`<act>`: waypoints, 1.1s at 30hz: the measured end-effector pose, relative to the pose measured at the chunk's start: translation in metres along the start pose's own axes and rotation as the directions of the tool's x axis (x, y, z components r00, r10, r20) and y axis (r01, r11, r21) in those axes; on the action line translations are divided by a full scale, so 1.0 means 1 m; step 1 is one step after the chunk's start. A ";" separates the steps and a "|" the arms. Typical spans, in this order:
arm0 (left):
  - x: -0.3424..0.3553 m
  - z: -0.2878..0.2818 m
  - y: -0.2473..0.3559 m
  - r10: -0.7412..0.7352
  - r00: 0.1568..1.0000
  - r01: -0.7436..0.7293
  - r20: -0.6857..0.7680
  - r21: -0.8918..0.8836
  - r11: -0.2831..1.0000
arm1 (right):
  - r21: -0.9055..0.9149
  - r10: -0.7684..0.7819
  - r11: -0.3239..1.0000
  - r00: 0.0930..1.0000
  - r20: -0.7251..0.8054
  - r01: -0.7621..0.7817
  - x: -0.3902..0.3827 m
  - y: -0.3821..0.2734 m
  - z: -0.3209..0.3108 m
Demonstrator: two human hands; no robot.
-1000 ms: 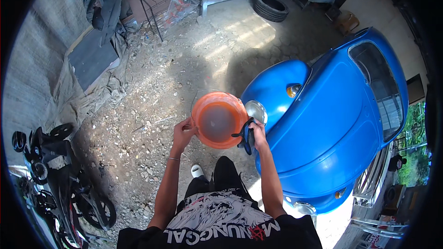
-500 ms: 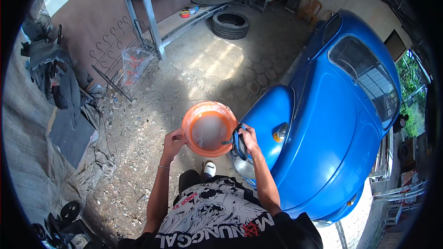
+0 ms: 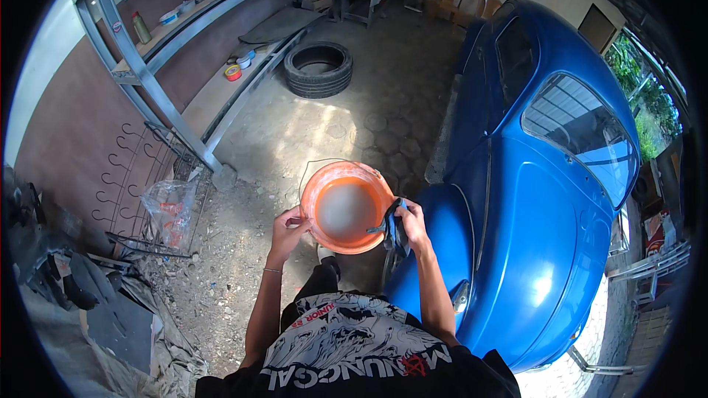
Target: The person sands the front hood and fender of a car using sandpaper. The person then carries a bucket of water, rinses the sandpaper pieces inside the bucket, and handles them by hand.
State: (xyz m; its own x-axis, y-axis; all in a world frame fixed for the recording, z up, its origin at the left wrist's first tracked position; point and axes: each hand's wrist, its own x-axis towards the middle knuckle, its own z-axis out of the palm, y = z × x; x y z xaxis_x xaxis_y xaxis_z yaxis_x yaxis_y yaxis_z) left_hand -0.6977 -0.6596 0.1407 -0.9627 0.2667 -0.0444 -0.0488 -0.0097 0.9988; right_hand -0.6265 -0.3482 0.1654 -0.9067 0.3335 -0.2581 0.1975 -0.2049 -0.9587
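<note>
An orange bucket [image 3: 313, 180] with cloudy greyish liquid inside hangs in front of me, carried between both hands. My left hand [image 3: 289, 231] is closed on its left rim. At the right rim, my right hand [image 3: 411, 222] grips the edge together with a dark cloth [image 3: 396, 230], bluish-black, part of which drapes over into the bucket. A thin wire handle shows at the bucket's far left side. The fingers of my right hand are partly hidden by the cloth.
A blue car [image 3: 523, 250] stands close on my right. Ahead lies a tyre [image 3: 318, 71] on the paved floor. Along the left wall are a metal shelf [image 3: 166, 103], a wire hook rack [image 3: 118, 177] and a plastic bag [image 3: 171, 210]. Grey sheeting and scrap [image 3: 118, 324] lie lower left.
I have stepped forward along the car, and the tyre and shelf are nearer. The bucket stays between my hands, with the cloth still in the right one.
</note>
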 end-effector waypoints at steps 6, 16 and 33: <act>0.180 0.018 0.005 0.006 0.993 -0.010 0.122 0.027 1.000 | -0.035 -0.043 0.999 0.985 -0.168 0.037 0.130 -0.045 0.003; 0.436 0.082 0.042 -0.117 0.970 0.110 0.213 0.041 0.993 | -0.031 -0.062 0.998 0.940 -0.336 0.055 0.345 -0.109 -0.024; 0.818 0.235 0.091 -0.038 0.949 0.032 0.314 0.023 0.999 | -0.021 -0.036 0.999 0.922 -0.386 0.030 0.679 -0.256 -0.125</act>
State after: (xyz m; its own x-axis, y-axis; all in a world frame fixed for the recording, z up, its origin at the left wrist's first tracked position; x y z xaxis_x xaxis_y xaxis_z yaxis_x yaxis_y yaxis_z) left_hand -1.4271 -0.2162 0.2003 -0.8278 0.5563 -0.0726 -0.0732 0.0213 0.9971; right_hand -1.2463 0.0458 0.2210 -0.6994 0.6696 -0.2500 0.1783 -0.1753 -0.9682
